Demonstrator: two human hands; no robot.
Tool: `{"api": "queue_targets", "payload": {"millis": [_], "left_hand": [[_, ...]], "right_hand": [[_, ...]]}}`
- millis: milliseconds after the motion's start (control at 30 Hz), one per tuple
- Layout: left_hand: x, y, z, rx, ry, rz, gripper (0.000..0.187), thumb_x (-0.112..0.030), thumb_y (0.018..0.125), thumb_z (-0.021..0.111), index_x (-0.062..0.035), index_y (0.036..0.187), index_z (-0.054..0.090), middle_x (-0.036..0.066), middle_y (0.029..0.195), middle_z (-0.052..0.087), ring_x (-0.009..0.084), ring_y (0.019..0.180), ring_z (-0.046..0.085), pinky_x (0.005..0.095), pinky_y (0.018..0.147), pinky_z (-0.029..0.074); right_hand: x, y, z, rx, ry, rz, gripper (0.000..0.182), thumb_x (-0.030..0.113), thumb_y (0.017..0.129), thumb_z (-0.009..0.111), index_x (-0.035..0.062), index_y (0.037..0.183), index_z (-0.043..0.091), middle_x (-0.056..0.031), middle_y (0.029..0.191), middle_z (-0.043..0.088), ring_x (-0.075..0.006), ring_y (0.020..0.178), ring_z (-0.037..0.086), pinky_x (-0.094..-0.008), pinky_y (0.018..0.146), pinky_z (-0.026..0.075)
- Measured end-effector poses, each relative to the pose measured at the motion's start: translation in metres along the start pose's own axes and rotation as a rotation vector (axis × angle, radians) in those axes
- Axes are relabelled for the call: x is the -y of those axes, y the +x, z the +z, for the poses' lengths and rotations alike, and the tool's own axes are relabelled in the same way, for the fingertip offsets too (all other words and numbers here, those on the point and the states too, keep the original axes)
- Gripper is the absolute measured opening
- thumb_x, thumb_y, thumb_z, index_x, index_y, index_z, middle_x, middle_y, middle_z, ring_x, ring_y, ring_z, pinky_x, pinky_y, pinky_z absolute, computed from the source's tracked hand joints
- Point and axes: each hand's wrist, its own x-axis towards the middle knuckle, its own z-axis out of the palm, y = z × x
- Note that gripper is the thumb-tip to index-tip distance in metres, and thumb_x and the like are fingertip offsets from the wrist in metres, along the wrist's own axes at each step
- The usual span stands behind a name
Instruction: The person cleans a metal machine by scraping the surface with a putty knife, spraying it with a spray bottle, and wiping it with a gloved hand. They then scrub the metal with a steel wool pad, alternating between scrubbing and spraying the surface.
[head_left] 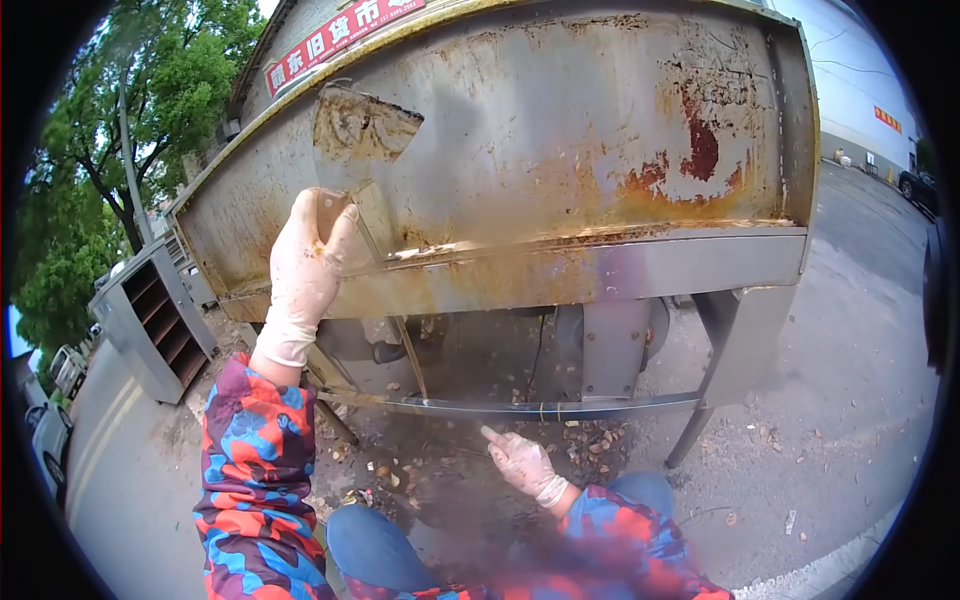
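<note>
A rusty, grime-stained metal cabinet or stove body on legs fills the view in front of me. My left hand, in a pale, dirt-spotted glove, is raised at its left part. Thumb and fingers close on a flat metal strip that stands against the stained panel; its exact shape is partly hidden by the hand. Low down, my right hand, also gloved, is just below the curved lower crossbar. Its index finger points left and the other fingers are bent; no held object shows.
Beneath the body are a grey bracket and dark parts. Dry leaves litter the wet ground between my knees. A metal shelf cabinet stands at left, near a parked car. A red sign hangs behind.
</note>
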Motion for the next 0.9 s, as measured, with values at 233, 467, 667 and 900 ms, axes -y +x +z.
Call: {"api": "queue_targets", "payload": {"millis": [233, 467, 667, 900], "left_hand": [[0.059, 0.108, -0.045, 0.221, 0.327, -0.087, 0.029, -0.025, 0.082, 0.063, -0.0046, 0.100, 0.055, 0.019, 0.092, 0.064, 0.0378, 0.087, 0.061, 0.0409, 0.075, 0.048], [0.043, 0.134, -0.033, 0.130, 0.753, 0.064, 0.022, -0.013, 0.083, 0.055, -0.0080, 0.104, 0.057, 0.019, 0.095, 0.065, 0.0378, 0.090, 0.063, 0.0444, 0.076, 0.050], [0.042, 0.151, -0.034, 0.045, 0.766, 0.232, 0.017, -0.013, 0.082, 0.059, -0.0088, 0.098, 0.054, 0.019, 0.087, 0.064, 0.0395, 0.084, 0.062, 0.0466, 0.069, 0.050], [0.056, 0.152, -0.028, 0.082, 0.766, 0.211, 0.020, -0.013, 0.082, 0.060, -0.0092, 0.101, 0.054, 0.019, 0.088, 0.064, 0.0387, 0.084, 0.063, 0.0447, 0.070, 0.051]], "right_hand": [[-0.009, 0.001, -0.008, -0.059, 0.016, -0.029, 0.034, 0.019, 0.089, 0.052, 0.0133, 0.123, 0.058, -0.0111, 0.081, 0.062, -0.0292, 0.073, 0.062, -0.0407, 0.065, 0.052], [-0.006, 0.009, -0.014, -0.047, -0.011, -0.051, 0.033, 0.019, 0.088, 0.054, 0.0139, 0.120, 0.061, -0.0095, 0.080, 0.062, -0.0275, 0.071, 0.062, -0.0390, 0.063, 0.051], [0.001, 0.017, -0.001, -0.049, 0.010, -0.054, 0.032, 0.019, 0.088, 0.054, 0.0126, 0.118, 0.063, -0.0086, 0.077, 0.061, -0.0269, 0.069, 0.061, -0.0396, 0.062, 0.051], [-0.003, 0.012, -0.006, -0.057, 0.005, -0.026, 0.031, 0.019, 0.088, 0.055, 0.0124, 0.117, 0.064, -0.0089, 0.075, 0.061, -0.0270, 0.067, 0.060, -0.0399, 0.062, 0.051]]}}
